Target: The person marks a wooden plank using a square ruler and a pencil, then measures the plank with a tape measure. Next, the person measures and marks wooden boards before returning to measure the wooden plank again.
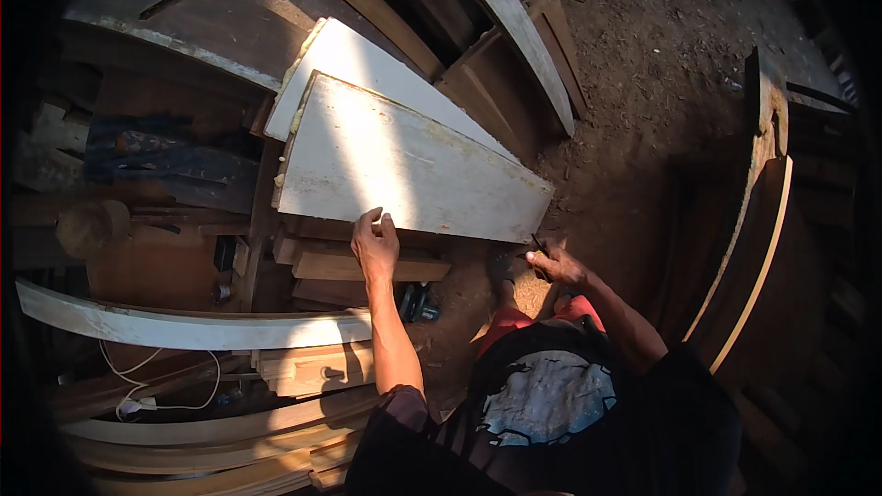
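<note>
A long white panel with worn, stained edges lies at a slant in front of me. A second white panel is partly hidden beneath it, with yellowish foam-like material along its left end. My left hand is at the near edge of the upper panel, fingers bent and apart, thumb and fingertips overlapping the board. Whether they touch it I cannot tell. By the panel's right-hand near corner, my right hand is closed around a small black-and-yellow tool. Its exact kind is hidden by the fingers.
Wooden drawers or boxes and stacked boards fill the lower left, with a white-edged board above. A black-and-teal power tool sits near my left forearm. Upright boards stand at the right, on dirt floor.
</note>
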`<state>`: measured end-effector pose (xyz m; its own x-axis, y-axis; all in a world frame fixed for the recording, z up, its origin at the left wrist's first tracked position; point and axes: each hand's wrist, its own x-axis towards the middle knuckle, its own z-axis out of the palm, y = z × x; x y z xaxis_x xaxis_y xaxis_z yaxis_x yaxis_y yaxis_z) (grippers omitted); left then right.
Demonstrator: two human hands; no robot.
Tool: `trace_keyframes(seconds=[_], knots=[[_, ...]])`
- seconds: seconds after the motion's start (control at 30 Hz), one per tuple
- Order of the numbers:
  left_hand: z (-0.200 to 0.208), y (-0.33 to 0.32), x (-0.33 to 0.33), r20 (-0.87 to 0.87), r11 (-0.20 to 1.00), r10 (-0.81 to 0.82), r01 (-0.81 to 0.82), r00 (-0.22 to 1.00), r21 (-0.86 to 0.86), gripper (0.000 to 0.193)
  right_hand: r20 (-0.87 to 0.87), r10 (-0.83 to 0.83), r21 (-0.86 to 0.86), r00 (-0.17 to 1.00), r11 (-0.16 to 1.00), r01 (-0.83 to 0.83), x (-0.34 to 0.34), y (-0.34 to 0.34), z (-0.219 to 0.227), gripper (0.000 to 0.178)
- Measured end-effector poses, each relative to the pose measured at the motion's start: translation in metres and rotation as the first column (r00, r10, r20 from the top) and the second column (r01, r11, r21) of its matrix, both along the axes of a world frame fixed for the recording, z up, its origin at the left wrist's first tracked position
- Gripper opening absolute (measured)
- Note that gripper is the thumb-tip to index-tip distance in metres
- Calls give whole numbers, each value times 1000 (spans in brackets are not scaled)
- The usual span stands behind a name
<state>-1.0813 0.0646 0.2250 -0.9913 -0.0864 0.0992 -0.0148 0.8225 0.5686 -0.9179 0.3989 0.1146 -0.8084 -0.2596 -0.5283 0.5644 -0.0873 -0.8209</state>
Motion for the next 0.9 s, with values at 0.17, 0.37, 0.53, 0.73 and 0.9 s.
trace_keyframes(seconds=[0.17, 0.37, 0.53, 0.73, 0.9], knots=[[-128, 75, 132, 701, 741, -474, -189, 533, 645, 41, -198, 271, 327, 942, 924, -197, 18, -16, -16, 96], [-138, 114, 185, 554, 391, -693, -406, 461, 826, 23, -164, 403, 381, 900, 868, -319, 41, -2, -4, 99], [-133, 90, 183, 547, 231, -587, -524, 597, 820, 17, -219, 516, 278, 828, 846, -454, 22, 10, 32, 67], [-133, -73, 158, 512, -276, 128, -465, 849, 841, 19, -29, 728, 456, 685, 619, -639, -29, 77, 55, 63], [-137, -218, 186, 548, -398, 558, -378, 623, 836, 27, -3, 854, 620, 520, 409, -669, -89, 148, 56, 72]])
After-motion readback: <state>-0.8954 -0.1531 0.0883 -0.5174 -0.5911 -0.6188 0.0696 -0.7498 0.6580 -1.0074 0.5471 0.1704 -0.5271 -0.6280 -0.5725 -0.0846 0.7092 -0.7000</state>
